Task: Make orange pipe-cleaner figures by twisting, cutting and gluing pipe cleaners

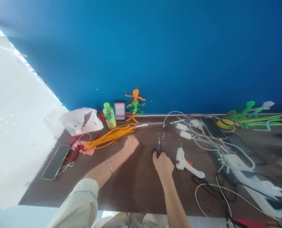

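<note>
Brown tabletop [136, 190] filled the lower part of my view, with a blue wall [141, 53] rising at twelve o'clock. The right hand [163, 165] was closed around the handles of a pair of black scissors [158, 148], whose blades pointed toward twelve o'clock and looked nearly shut. The left hand [131, 144] lay on the table at ten o'clock from the scissors, curled into a loose fist; I could not tell whether it held anything small. A metal bracelet [109, 165] circled that wrist.

A bundle of orange pipe cleaners [109, 137] lay just beyond the left hand, running toward nine o'clock over a pink paper [82, 148] and a red strap [75, 154]. Small pale scraps [164, 136] dotted the table at twelve o'clock from the scissors. A white hot glue gun [186, 163] lay at three o'clock from the right hand, and white cables [217, 144] tangled beyond it. A green-capped plastic bottle [109, 115] and an orange-and-green pipe-cleaner figure [135, 104] stood against the wall, while a white plastic bag [81, 121] and a smartphone [55, 162] lay at the table's nine o'clock side.
</note>
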### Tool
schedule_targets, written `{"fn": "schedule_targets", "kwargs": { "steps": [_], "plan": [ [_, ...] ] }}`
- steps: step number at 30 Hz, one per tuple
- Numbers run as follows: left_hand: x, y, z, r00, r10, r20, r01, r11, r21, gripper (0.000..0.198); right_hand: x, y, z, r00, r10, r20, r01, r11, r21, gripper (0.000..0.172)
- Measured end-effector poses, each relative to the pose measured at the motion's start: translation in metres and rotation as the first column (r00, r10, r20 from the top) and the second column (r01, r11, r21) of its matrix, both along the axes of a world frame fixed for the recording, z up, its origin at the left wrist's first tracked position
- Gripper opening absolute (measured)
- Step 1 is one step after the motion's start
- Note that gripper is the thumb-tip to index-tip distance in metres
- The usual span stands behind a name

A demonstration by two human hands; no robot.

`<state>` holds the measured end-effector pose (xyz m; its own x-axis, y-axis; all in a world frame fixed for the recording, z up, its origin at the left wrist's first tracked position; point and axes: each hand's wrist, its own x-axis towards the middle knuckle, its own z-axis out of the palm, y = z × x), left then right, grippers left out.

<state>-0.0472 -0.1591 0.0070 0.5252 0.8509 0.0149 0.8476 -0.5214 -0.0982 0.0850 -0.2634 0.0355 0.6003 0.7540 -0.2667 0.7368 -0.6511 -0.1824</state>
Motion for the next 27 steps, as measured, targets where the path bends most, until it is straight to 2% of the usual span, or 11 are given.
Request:
{"fn": "schedule_targets", "kwargs": {
  "steps": [3, 9, 17, 23, 27],
  "plan": [
    [0.003, 0.001, 0.001, 1.0, 0.022, 0.0, -0.022, 1.0, -0.001, 0.022, 0.009, -0.004, 0.01, 0.999, -0.046, -0.02, 0.045, 0.998, -0.043, 0.049],
    [0.004, 0.003, 0.004, 0.998, 0.062, 0.006, -0.062, 0.998, -0.003, 0.027, 0.016, -0.006, 0.019, 0.998, -0.043, -0.046, 0.04, 0.997, -0.07, 0.051],
    [0.008, 0.006, 0.004, 0.992, 0.114, 0.054, -0.113, 0.993, -0.024, 0.029, 0.031, 0.01, 0.027, 0.997, -0.049, -0.052, 0.045, 0.996, -0.073, 0.048],
    [-0.016, 0.031, 0.017, 0.968, 0.189, 0.165, -0.183, 0.982, -0.052, 0.032, 0.024, 0.015, 0.022, 0.996, -0.063, -0.06, 0.059, 0.996, -0.064, 0.046],
    [-0.032, 0.024, 0.018, 0.946, 0.139, 0.293, -0.114, 0.988, -0.102, 0.028, 0.02, 0.018, 0.015, 0.995, -0.082, -0.062, 0.079, 0.996, -0.046, 0.047]
  ]
}}
